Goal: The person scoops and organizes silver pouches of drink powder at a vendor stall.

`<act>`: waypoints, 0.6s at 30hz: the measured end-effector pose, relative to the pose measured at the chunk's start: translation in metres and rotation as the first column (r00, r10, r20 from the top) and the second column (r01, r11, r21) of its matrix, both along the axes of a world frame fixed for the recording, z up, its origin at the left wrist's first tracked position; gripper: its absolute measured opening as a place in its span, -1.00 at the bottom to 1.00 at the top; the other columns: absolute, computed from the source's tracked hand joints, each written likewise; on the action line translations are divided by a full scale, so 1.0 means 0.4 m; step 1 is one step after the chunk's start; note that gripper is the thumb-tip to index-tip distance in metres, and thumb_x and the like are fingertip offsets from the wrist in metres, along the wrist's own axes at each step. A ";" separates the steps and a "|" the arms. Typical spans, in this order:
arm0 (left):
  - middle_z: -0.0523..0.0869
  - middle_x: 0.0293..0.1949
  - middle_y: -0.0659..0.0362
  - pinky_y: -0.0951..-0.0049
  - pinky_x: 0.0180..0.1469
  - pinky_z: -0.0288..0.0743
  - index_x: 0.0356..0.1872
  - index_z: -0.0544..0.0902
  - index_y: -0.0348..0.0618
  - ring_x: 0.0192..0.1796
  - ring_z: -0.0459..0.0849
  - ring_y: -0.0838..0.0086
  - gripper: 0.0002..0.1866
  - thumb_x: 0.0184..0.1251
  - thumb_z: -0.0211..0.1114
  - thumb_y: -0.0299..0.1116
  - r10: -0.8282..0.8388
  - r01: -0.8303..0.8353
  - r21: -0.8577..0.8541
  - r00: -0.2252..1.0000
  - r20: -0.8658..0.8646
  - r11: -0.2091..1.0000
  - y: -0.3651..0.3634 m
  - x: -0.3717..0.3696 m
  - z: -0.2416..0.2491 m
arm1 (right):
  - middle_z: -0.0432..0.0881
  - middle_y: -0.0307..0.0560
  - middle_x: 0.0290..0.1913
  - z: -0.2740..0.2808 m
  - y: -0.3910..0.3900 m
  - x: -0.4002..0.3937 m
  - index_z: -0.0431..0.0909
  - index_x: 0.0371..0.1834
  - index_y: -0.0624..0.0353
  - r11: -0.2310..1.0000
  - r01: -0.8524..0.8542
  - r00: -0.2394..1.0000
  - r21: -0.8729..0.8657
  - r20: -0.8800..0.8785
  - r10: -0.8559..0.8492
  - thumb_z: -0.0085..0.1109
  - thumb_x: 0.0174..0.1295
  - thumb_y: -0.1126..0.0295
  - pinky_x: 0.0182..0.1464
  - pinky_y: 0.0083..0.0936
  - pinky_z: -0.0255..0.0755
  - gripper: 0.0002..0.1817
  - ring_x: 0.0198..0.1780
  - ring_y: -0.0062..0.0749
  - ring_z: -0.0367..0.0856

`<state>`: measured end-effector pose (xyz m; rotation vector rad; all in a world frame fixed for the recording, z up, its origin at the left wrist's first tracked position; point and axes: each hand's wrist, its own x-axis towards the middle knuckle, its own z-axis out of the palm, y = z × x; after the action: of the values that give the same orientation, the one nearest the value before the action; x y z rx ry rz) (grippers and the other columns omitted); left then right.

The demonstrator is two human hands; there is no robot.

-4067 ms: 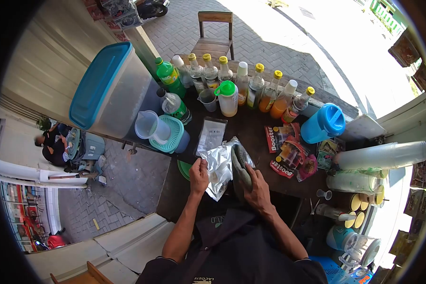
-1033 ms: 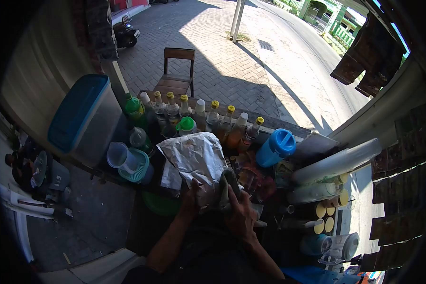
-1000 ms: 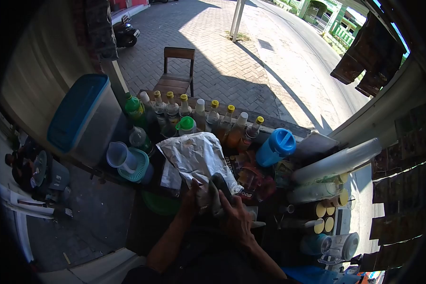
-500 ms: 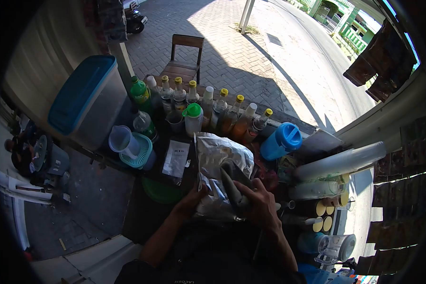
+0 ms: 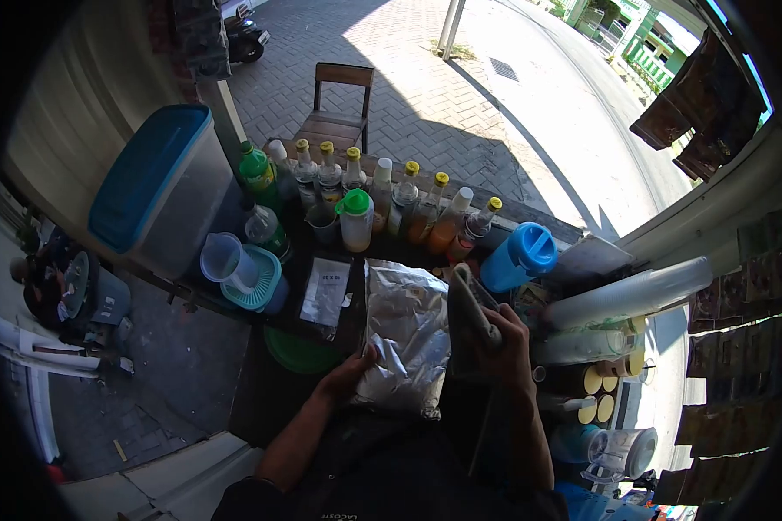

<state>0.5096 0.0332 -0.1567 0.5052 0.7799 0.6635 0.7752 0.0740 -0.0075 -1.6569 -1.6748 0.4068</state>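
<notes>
A large silver foil bag [image 5: 404, 334] stands tilted in front of me over the dark table. My left hand [image 5: 349, 373] is closed on its lower left edge, thumb on the foil. To the right of the bag, my right hand [image 5: 506, 346] grips a folded grey-green cloth [image 5: 471, 326], held up with its upper end near the bag's right edge. A clear packet with a white label [image 5: 325, 291] lies left of the bag, and a green round lid or plate [image 5: 300, 350] is below it, partly in shadow.
Several bottles with yellow or white caps line the table's far edge, beside a green-lidded jug [image 5: 356, 221]. A blue jug [image 5: 517, 258] and stacked plastic cups [image 5: 630, 293] stand right. At left are a turquoise basket [image 5: 254, 278] and a blue-lidded container [image 5: 152, 178]. A wooden chair [image 5: 339, 108] is beyond.
My right hand with the cloth has moved right, off the front of the foil bag, and the cloth is now raised more upright. The left hand keeps its hold on the bag.
</notes>
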 end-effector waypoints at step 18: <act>0.46 0.22 0.08 0.32 0.26 0.40 0.42 0.15 -0.18 0.22 0.50 0.37 0.00 -0.10 0.55 -0.48 -0.183 0.441 0.531 0.865 -0.468 0.724 0.065 -0.016 0.016 | 0.51 0.03 -0.12 -0.064 0.077 -0.150 0.56 0.20 -0.27 0.547 -0.646 0.581 -0.531 0.122 0.805 0.23 -0.02 0.38 -0.17 -0.17 0.49 -0.40 -0.19 -0.02 0.63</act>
<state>0.5034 0.0593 -0.1503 1.3972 0.8006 0.4858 0.7153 0.1049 -0.0329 -1.2333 -2.7308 1.0097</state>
